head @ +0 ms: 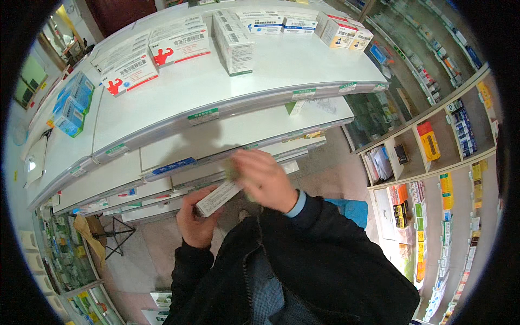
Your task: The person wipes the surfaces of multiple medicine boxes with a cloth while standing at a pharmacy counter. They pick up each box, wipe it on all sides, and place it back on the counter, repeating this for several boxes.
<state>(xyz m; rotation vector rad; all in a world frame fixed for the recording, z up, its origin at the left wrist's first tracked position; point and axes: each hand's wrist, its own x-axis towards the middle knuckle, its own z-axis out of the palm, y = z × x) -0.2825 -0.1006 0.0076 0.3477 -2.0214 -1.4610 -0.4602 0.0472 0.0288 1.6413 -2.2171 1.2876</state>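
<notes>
My left hand grips the near end of a long white carton that bears small print. At the carton's far end is my right hand, blurred by motion. Its fingers curl over a soft-looking greenish thing, too blurred to name, which covers part of the carton. Both hands are in front of my chest, close to the front edges of the white tiered shelves.
Medicine cartons, a tall stack of boxes and blue boxes stand on the top shelf. Stocked wall shelves rise at the right. A blue object lies beyond my right arm; a black folding stand is at lower left.
</notes>
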